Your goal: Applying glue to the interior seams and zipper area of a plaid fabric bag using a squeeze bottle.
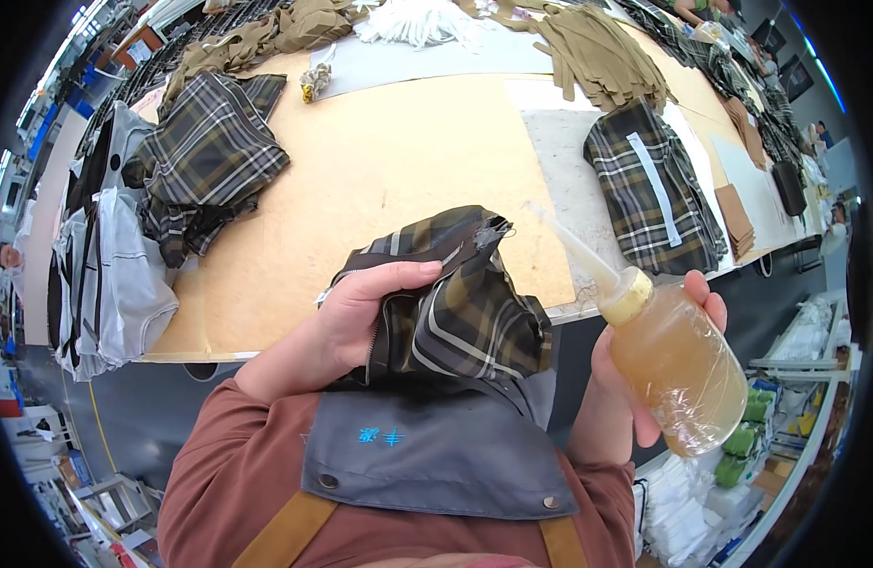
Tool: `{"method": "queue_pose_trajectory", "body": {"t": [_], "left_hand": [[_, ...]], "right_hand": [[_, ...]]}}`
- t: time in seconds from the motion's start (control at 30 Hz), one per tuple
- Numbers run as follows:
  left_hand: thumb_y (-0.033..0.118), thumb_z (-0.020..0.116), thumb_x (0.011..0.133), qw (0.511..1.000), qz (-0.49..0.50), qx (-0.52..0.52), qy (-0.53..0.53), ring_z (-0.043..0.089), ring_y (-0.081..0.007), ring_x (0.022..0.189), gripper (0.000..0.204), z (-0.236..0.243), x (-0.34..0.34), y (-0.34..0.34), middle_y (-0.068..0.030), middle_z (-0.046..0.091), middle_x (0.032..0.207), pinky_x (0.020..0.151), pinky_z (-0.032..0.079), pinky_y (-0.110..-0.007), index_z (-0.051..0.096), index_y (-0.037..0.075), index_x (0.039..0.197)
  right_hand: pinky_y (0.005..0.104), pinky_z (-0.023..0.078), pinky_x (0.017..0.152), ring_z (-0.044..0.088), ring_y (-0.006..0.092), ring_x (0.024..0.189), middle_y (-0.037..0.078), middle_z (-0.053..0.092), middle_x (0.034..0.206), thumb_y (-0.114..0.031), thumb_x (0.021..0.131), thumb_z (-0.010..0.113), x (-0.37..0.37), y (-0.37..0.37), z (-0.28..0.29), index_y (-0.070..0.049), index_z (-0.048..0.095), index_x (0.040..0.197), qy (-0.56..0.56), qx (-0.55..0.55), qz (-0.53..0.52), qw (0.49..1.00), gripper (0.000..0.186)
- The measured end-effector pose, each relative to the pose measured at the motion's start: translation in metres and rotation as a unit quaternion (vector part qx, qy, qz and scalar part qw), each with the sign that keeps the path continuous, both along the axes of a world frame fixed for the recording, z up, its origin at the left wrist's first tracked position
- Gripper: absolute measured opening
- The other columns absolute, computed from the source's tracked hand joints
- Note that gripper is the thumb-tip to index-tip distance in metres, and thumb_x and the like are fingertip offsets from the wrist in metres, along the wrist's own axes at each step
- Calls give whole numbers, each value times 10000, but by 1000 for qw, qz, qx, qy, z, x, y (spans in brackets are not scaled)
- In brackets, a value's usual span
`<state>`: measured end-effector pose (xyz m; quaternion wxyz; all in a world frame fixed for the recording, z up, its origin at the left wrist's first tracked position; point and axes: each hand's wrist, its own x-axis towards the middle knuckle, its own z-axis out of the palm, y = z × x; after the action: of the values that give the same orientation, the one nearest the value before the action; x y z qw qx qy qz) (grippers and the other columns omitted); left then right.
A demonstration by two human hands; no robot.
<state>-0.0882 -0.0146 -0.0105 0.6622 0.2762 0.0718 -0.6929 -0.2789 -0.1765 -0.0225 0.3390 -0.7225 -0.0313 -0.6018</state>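
A pale tabletop (379, 151), bordered by a plaid pile (214, 137) at ten o'clock, white strips (417, 23) at twelve and a plaid bundle (626, 175) at two, is partly blocked at six by a zippered plaid piece (479, 317) pinched tightly by the left hand (356, 308), while an amber bottle (687, 364) is clasped at four by the half-curled right hand (616, 388).

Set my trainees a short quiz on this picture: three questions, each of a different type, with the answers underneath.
1. True or false: the left hand holds a plaid fabric piece, its thumb lying on top.

2. Multiple choice: what does the right hand hold?
A) Scissors
B) A spouted bottle
C) A wooden ruler

3. Fill in the colour: between the tan fabric piles on the far side of the table lies a heap of ____ strips.

Key: 1. True. 2. B. 3. White.
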Motion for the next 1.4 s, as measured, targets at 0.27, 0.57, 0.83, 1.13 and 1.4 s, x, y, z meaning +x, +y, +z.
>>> {"method": "queue_pose_trajectory", "body": {"t": [0.27, 0.57, 0.83, 1.13, 1.4], "left_hand": [[99, 438, 836, 994, -2, -36, 102, 608, -273, 937, 310, -13, 5, 4, -197, 601, 1029, 848, 500, -411, 534, -72, 1076], [87, 466, 870, 997, -16, -37, 68, 617, -228, 927, 266, -13, 5, 3, -153, 613, 1027, 843, 506, -366, 540, -48, 1087], [94, 462, 875, 993, -27, -67, 90, 609, -228, 946, 290, -17, 3, 0, -155, 604, 1046, 846, 503, -364, 515, -44, 1124], [124, 461, 906, 982, 40, -82, -163, 483, -163, 1118, 379, -1, -4, -3, -83, 493, 1232, 956, 378, -308, 416, 43, 1274], [144, 443, 919, 982, 26, -90, -166, 480, -131, 1100, 342, -20, 1, -8, -65, 515, 1200, 948, 355, -256, 454, 19, 1238]], "right_hand": [[363, 424, 949, 385, 312, 1207, 156, 317, 1350, -767, 628, 482, 3, 2, -11, -96, 338, 1339, -14, 72, 215, 974, 988], [353, 396, 976, 428, 302, 1177, 147, 348, 1334, -781, 630, 444, 16, 0, -11, -76, 360, 1319, -65, 30, 163, 984, 990], [367, 395, 969, 426, 303, 1171, 155, 360, 1325, -782, 640, 421, 16, 4, -2, -30, 309, 1324, -57, 49, 180, 981, 1023], [414, 409, 971, 415, 253, 1194, 168, 367, 1321, -772, 642, 446, 7, -7, -6, -8, 242, 1327, -154, 310, 88, 934, 1046], [189, 462, 550, 544, 115, 876, 121, 382, 1310, -555, 566, 715, 19, -7, 17, 5, 246, 1314, -173, 375, 91, 906, 1046]]}}
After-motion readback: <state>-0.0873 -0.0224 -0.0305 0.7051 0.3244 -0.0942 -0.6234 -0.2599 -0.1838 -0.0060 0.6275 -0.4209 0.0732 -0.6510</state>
